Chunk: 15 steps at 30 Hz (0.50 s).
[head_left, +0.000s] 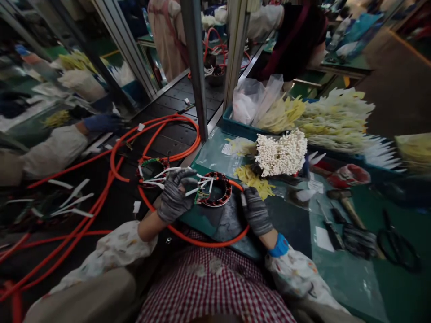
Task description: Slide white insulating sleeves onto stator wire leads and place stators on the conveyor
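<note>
A ring-shaped motor stator (218,190) with copper windings and a small green circuit board lies on the green work mat in front of me. White-sleeved wires (192,192) run from its left side to my left hand (178,195), whose gloved fingers are curled closed around them. My right hand (256,211), also in a grey glove, is closed on the orange cable (235,185) just right of the stator. That cable loops below both hands. A second stator (153,169) with white-sleeved leads sits beyond my left hand, on the dark conveyor.
Orange cable coils (188,139) cover the conveyor (175,96), where a co-worker's gloved hand (103,123) reaches in. Metal posts (195,67) rise ahead. At right are a bundle of white sleeves (281,152), yellow sleeves (333,121), a hammer (350,208) and scissors (397,244).
</note>
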{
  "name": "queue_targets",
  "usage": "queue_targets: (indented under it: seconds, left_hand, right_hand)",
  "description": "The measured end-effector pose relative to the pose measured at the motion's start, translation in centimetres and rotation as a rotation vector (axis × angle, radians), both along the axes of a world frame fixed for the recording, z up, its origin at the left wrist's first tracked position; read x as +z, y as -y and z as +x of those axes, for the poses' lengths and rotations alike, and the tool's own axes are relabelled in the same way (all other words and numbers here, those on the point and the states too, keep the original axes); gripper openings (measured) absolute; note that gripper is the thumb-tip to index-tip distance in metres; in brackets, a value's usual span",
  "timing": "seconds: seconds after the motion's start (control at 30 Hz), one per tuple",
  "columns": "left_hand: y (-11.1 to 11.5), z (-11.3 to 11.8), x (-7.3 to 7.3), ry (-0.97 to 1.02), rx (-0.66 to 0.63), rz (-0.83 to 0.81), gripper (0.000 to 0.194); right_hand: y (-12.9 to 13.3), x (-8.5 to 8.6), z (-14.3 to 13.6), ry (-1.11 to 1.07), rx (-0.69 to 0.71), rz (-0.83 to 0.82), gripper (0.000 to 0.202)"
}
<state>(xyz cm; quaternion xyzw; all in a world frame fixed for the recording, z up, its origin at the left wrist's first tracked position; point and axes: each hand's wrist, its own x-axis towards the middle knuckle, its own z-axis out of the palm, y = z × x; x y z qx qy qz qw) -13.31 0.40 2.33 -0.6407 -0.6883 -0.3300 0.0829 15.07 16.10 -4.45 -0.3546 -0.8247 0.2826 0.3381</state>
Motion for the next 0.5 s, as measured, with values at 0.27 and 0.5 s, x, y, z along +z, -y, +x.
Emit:
queue_targets:
  seconds: [0.27, 0.5]
  left_hand:
    - [-4.0, 2.9, 1.5, 0.282, -0.366, -0.010, 0.027]
    - [-6.6, 2.5, 2.9, 0.458, -0.666, -0.211, 0.031]
  right_hand:
    - [2.5, 5.4, -1.1, -0.141, 0.184, 0.242, 0.054]
    - [2.6, 9.1, -0.3, -0.079, 0.396, 0.186, 0.030]
